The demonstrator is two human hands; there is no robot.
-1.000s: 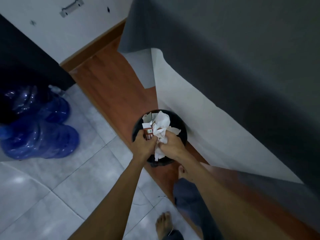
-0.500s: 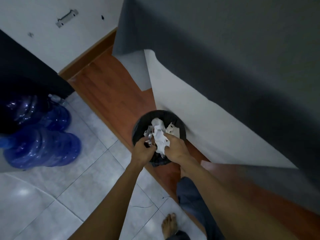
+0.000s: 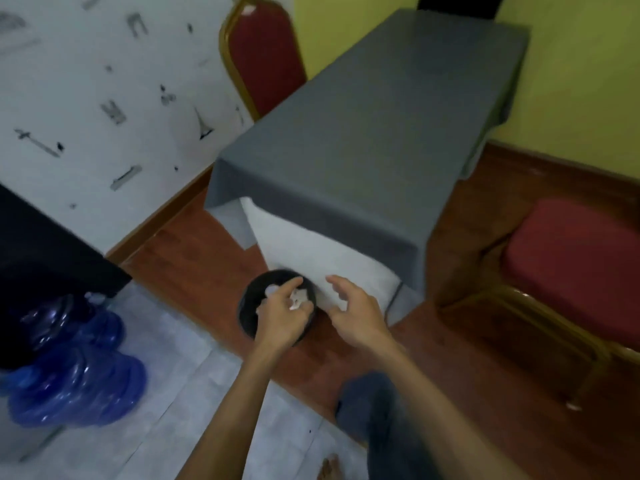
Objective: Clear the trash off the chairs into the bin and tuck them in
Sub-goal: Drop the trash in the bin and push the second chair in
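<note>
Bare forearms, dark blue-grey trousers, bare foot

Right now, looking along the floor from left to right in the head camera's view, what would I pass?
Blue water jugs → black bin holding white paper trash → open right hand → red-cushioned chair.

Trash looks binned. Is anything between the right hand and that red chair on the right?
Nothing visible. The right hand is open beside the bin; only bare wood floor lies between it and the red chair.
</note>
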